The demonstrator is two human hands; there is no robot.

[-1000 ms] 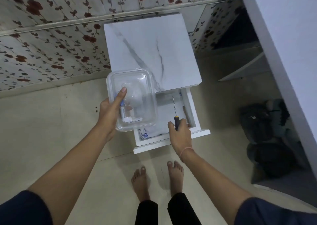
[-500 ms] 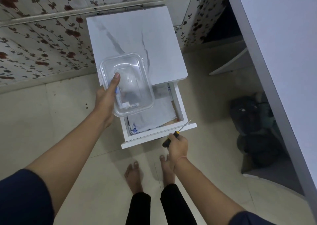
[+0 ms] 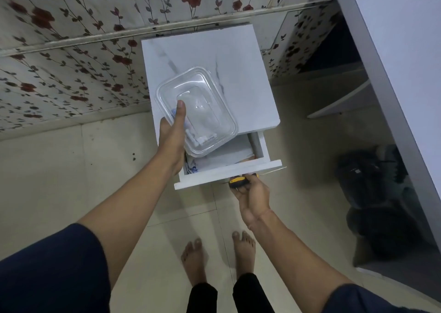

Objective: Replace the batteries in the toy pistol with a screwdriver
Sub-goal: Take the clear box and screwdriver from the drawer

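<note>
My left hand [image 3: 170,143] grips clear rounded plastic box [image 3: 198,112]; right hand [image 3: 253,193] clenches yellow-black screwdriver [image 3: 239,181], shaft blurred.

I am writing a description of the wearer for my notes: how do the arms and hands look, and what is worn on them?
The left sleeve and right sleeve are dark navy and end near the elbow; the forearms below are bare. The left hand and right hand wear no gloves.
</note>
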